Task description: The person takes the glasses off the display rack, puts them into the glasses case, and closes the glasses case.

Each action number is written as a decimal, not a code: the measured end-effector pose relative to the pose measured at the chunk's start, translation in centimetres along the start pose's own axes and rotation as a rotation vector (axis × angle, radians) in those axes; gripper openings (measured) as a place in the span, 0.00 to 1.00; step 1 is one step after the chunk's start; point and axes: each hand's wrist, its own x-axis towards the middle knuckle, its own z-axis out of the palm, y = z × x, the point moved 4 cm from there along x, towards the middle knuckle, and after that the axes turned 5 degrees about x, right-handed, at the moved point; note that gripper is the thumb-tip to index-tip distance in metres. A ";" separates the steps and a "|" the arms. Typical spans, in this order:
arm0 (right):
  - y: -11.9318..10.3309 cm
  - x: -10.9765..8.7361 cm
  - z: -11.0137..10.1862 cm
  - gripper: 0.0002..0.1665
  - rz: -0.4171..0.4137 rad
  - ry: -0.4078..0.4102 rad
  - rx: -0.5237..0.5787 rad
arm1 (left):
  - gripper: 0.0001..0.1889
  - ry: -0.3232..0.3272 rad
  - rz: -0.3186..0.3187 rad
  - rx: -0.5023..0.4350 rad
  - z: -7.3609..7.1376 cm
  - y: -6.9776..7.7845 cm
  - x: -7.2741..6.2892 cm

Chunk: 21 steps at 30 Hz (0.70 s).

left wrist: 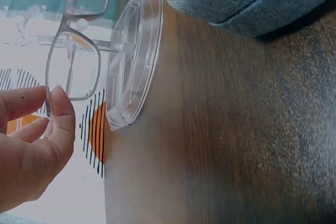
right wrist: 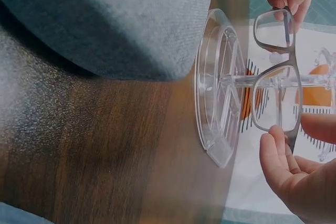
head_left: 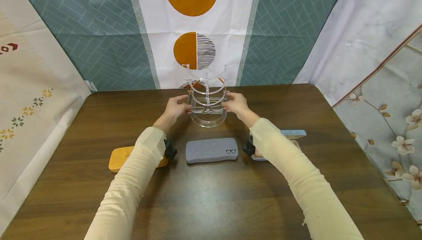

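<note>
Between my two hands is a pair of eyeglasses (left wrist: 64,24) with a thin grey frame and clear lenses. My left hand (head_left: 175,109) pinches one outer end of it between thumb and fingers, and my right hand (head_left: 238,106) pinches the opposite end. The glasses are level in the head view, in front of the upright post of a clear tiered display stand (head_left: 208,124), low down near its base. In the right wrist view the frame (right wrist: 292,55) overlaps the post. Empty curved arms of the stand rise above the glasses.
A closed grey glasses case (head_left: 211,150) lies on the brown table (head_left: 204,203) in front of the stand. At left, a yellow case (head_left: 119,158) is partly behind my left sleeve. A case with a light blue lid (head_left: 294,133) stands open behind my right sleeve. Curtains hang behind.
</note>
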 end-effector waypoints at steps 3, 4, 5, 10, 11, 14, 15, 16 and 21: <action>-0.1 -0.2 -0.1 0.34 -0.005 -0.003 0.002 | 0.28 -0.008 0.013 -0.024 0.0 0.1 -0.2; -0.1 -0.3 -0.2 0.34 -0.008 -0.002 0.006 | 0.28 -0.012 0.018 -0.037 0.0 0.2 -0.3; -0.2 -0.3 -0.2 0.34 -0.011 0.001 0.010 | 0.28 -0.016 0.025 -0.050 0.0 0.3 -0.4; -0.3 -0.6 -0.4 0.34 -0.019 0.006 0.024 | 0.27 -0.047 0.044 -0.093 0.1 0.5 -0.8; -0.3 -0.6 -0.4 0.34 -0.020 0.006 0.026 | 0.27 -0.050 0.046 -0.091 0.1 0.6 -0.9; -0.4 -0.8 -0.5 0.35 -0.025 0.003 0.032 | 0.27 -0.056 0.045 -0.080 0.1 0.6 -1.1; -0.4 -0.9 -0.6 0.35 -0.027 0.001 0.027 | 0.26 -0.057 0.044 -0.077 0.1 0.7 -1.2; -0.4 -1.0 -0.6 0.35 -0.029 0.001 0.025 | 0.26 -0.057 0.042 -0.075 0.1 0.7 -1.3; -0.5 -1.5 -0.7 0.35 -0.027 -0.005 0.009 | 0.26 -0.058 0.035 -0.081 0.2 0.9 -1.6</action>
